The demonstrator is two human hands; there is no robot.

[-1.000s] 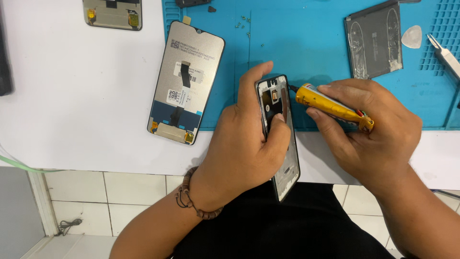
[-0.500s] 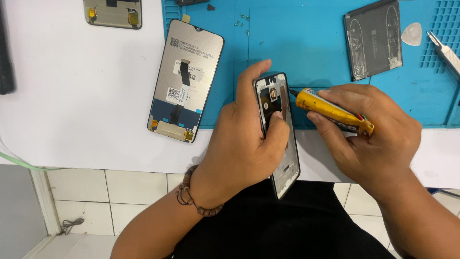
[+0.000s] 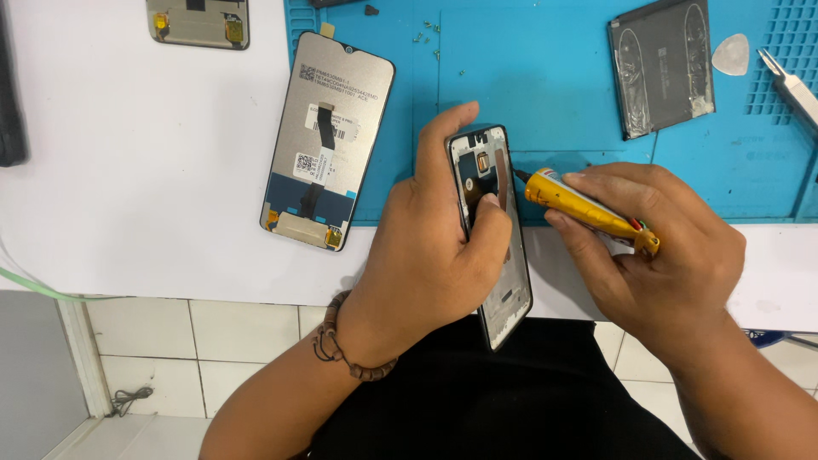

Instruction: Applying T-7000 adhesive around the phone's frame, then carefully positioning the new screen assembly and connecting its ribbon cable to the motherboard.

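White bench top runs under my arms, with a blue work mat (image 3: 545, 85) laid across its far half and pale floor tiles showing below the edge. My left hand (image 3: 426, 255) is wrapped round a black phone frame (image 3: 498, 247), fingers clamped across its back and along its edge, index tip up at its top corner, thumb pressed into the open inside. The frame stands tilted, its lower end hanging over my lap, just off the bench edge. My right hand (image 3: 656, 255) is closed on a yellow glue tube (image 3: 579, 203), fingers curled tight over its body, and its dark nozzle touches the frame's upper right edge, right beside my left thumb. Beyond my left knuckles a display panel (image 3: 328, 140) lies face down, ribbon cable up. Past my right fingertips lies a flat battery (image 3: 660, 68), with a white pick (image 3: 731, 54) beside it.
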